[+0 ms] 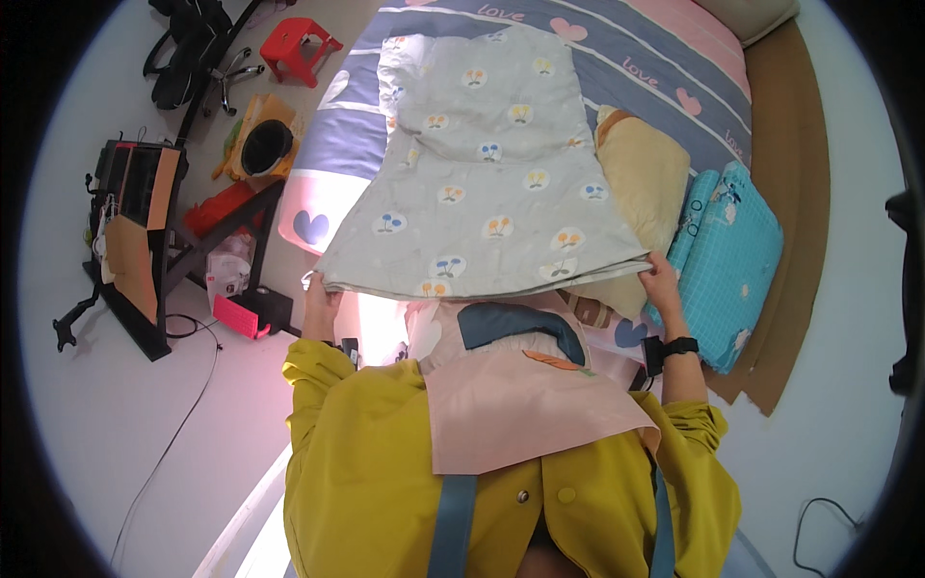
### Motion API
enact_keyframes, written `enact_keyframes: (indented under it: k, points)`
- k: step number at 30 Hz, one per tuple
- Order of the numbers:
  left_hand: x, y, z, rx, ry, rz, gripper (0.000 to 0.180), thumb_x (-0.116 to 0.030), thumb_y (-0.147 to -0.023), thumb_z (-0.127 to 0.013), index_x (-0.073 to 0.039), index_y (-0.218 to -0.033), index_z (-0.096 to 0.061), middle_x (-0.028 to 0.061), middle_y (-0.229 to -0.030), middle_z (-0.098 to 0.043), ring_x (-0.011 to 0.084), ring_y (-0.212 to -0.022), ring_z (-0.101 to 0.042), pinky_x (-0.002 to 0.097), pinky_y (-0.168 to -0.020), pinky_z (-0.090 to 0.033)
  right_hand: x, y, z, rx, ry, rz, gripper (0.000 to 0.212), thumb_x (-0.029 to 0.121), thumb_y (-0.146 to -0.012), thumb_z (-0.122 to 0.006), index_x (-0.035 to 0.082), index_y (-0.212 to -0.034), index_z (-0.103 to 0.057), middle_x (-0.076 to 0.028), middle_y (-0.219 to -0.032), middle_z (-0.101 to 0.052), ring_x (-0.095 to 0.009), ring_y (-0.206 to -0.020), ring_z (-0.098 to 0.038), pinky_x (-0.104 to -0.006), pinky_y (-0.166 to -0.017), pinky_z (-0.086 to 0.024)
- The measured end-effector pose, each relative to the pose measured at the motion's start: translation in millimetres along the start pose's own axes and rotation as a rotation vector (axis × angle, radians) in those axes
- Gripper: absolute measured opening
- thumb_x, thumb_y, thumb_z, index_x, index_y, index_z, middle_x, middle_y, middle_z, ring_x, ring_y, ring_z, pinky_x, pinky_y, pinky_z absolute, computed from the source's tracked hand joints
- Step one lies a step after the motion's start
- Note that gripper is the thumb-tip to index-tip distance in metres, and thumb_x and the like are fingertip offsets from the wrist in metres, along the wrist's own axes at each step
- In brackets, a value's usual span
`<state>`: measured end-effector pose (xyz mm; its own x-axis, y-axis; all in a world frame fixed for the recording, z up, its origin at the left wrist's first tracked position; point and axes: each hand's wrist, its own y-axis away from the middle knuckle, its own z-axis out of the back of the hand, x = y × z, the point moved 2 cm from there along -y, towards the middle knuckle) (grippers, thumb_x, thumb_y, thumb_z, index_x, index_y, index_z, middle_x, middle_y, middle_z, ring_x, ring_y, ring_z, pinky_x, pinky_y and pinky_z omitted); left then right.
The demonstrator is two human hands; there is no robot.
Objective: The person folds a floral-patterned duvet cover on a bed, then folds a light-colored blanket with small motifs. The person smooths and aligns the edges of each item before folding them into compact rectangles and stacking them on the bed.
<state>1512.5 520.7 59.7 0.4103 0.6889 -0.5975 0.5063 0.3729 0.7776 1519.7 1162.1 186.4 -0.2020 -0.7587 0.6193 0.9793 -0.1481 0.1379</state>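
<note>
A pale grey cloth [491, 178], printed with small coloured flowers in white ovals, spreads over the bed in front of me. Its near edge shows more than one layer and is pulled nearly straight between my hands. My left hand [321, 297] is closed on the near left corner. At the near right corner, my right hand [659, 281] pinches the same edge. The cloth's far end is narrower and lies on the bed. Just right of it, partly under its edge, rests a beige pillow [644, 178].
The bed [665, 48] has a blue-grey and pink cover with stripes and hearts. A folded turquoise quilt [737, 260] lies at its right, beside brown board [795, 193]. Leftward are a red stool [297, 50], a black bin [267, 147], a desk [145, 250] and a cable [188, 414].
</note>
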Motion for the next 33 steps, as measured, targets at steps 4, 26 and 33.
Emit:
enact_keyframes:
  k: [4,26,33]
  points:
    - [-16,12,3,0.107,-0.006,-0.008,0.025,-0.011,-0.086,-0.041,0.001,-0.107,-0.045,0.012,-0.106,-0.054,0.0217,-0.096,-0.055,0.0342,-0.082,-0.048,-12,2,10,0.0,-0.059,-0.073,0.023,0.007,-0.069,-0.056,0.001,-0.091,-0.056,-0.016,-0.078,-0.057,-0.025,-0.069,-0.055,-0.0318,-0.064,-0.043]
    - [-4,-31,55,-0.111,-0.165,0.128,0.018,-0.019,-0.083,-0.053,-0.006,-0.095,-0.052,0.0069,-0.084,-0.059,0.0176,-0.068,-0.06,0.0301,-0.055,-0.052,-53,-29,-29,0.378,-0.085,-0.218,0.033,0.016,-0.073,-0.058,-0.001,-0.101,-0.054,-0.015,-0.087,-0.06,-0.022,-0.079,-0.056,-0.0314,-0.071,-0.043]
    - [-63,-50,-73,-0.045,-0.149,-0.087,0.015,-0.017,-0.082,-0.053,-0.003,-0.087,-0.053,0.0102,-0.078,-0.06,0.0214,-0.067,-0.061,0.0315,-0.059,-0.055,-32,-141,-36,-0.017,-0.466,-0.162,0.043,0.008,-0.076,-0.057,0.002,-0.117,-0.042,-0.012,-0.093,-0.059,-0.017,-0.08,-0.056,-0.0283,-0.069,-0.045]
